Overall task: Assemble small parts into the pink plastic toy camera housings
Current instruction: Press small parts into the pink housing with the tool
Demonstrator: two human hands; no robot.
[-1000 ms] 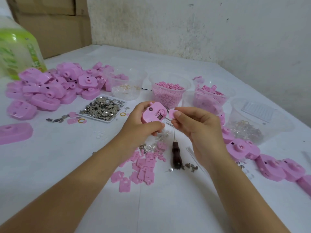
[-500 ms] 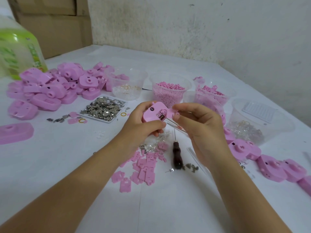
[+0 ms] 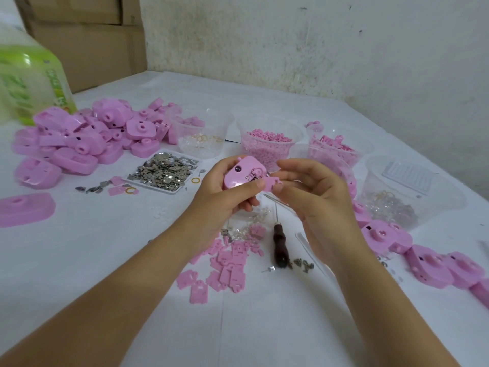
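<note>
— Where are we with this one?

— We have one housing [image 3: 242,172] up off the table [image 3: 105,247], in front of the cups [image 3: 267,147]. Our left hand [image 3: 225,192] grips it, fingers curled under its lower edge and thumb across the front. Our right hand [image 3: 317,197] pinches a small flat pink piece [image 3: 272,181] between thumb and forefinger, right at the housing's right edge. We cannot tell whether it is seated.

— So we are mid-fit?

— We judge so. A small metal-looking part already sits in the housing's open face.

— And the batch?

— Well short of done, we think. A heap of housings [image 3: 79,139] lies at the far left, which we take to be waiting. A row of housings [image 3: 428,260] lies at the right, perhaps finished, though we cannot be sure. More flat pink pieces [image 3: 227,263] lie below our hands, beside the dark-handled awl [image 3: 280,245], so plenty of parts are left to fit.
</note>
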